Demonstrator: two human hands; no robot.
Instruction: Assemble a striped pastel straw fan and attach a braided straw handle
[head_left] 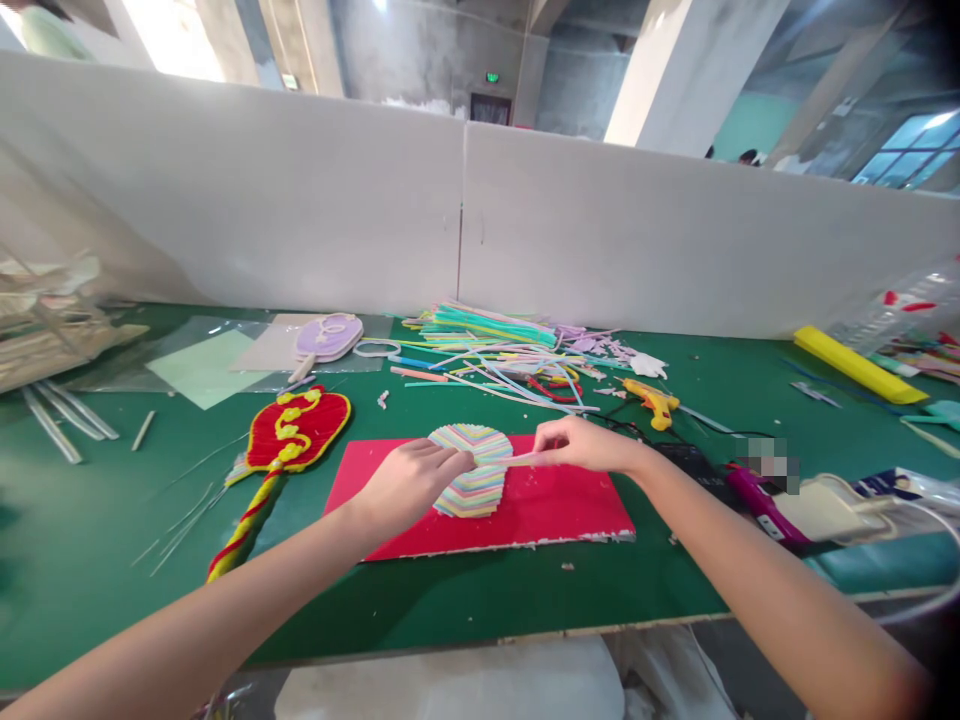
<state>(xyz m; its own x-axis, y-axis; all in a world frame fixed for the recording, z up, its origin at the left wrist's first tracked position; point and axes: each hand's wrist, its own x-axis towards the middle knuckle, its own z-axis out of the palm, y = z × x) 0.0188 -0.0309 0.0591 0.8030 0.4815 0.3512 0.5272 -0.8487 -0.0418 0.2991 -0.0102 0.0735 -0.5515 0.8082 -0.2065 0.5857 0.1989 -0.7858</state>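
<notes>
A round fan panel [474,497] of striped pastel pipe cleaners in a chevron pattern lies on a red board [559,510]. My left hand [420,475] rests over the panel's left side, its fingers closed and fingertips pressed near the panel's middle. A pale pink pipe cleaner [521,460] stretches from those fingertips across the panel to the right. My right hand [577,443] pinches its other end, just off the panel's right edge. The left fingertips partly hide their end of the strip.
A red and yellow fan [300,430] and a purple fan [328,338] lie left. Behind the board is a pile of pipe cleaners [487,330]. A yellow glue gun [652,402], dark device [697,470] and yellow bar [859,365] lie right. A white partition [300,200] closes the back.
</notes>
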